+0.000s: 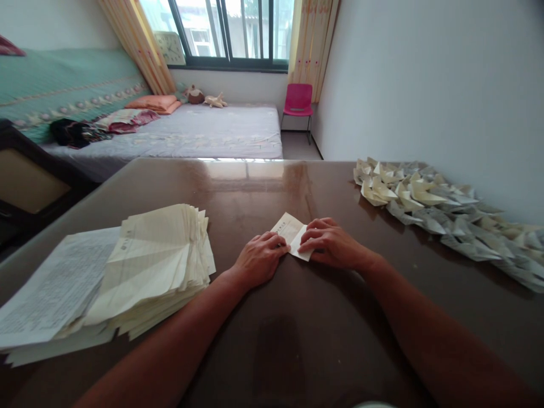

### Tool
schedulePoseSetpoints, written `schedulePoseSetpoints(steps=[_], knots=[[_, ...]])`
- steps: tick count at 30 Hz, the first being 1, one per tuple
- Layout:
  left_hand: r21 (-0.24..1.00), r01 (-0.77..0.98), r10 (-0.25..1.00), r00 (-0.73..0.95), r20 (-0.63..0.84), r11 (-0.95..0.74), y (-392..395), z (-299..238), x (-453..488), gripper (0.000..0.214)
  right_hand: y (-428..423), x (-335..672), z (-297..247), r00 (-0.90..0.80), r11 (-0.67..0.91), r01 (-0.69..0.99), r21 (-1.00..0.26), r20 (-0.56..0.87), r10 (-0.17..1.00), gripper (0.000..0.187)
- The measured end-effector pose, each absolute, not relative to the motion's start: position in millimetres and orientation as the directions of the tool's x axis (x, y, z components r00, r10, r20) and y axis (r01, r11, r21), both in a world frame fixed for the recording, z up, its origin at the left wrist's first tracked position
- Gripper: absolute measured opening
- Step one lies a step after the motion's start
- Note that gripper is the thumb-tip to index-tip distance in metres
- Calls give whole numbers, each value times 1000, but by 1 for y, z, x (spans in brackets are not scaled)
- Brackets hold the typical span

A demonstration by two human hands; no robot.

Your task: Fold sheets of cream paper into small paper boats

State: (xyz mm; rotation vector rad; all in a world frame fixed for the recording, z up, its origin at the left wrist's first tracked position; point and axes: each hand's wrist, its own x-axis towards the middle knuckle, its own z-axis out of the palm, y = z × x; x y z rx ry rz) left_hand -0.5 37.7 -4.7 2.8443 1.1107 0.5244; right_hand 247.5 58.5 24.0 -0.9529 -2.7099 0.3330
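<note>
A small folded sheet of cream paper (290, 225) with printed characters lies on the dark brown table, between my two hands. My left hand (261, 258) grips its left lower edge, thumb and fingers together near the crease. On the other side, my right hand (329, 243) has its fingers bent over the paper's right part, where a paler flap is folded. The right thumb is mostly hidden under the hand.
To the left lies a thick stack of loose cream paper (148, 260), with printed white sheets (63, 283) beside it. Many folded paper shapes (425, 195) are heaped along the wall at right. Beyond the table (272, 351) are a bed (221, 130) and a pink chair (298, 101).
</note>
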Motion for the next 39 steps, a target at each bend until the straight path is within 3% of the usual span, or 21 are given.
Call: schedulePoseSetpoints(steps=[6,10,18,28,39], knots=[[172,627,644,687,337,-760,38,-6,-4,30,67,253,18,-770,667,474,-575,97,631,25],[165,634,647,685,335,-756,37,-4,-5,30,68,254,15,-743,599,467,-651,78,665,26],[159,645,658,689,304,-748,36,-2,-4,30,60,232,-5,-397,403,761,-509,127,909,27],[166,658,675,682,282,-734,35,1,-5,29,56,221,-3,-297,315,883,-347,106,949,24],[115,669,673,696,252,-735,34,2,-5,34,56,217,-3,-263,282,900,-331,102,959,23]])
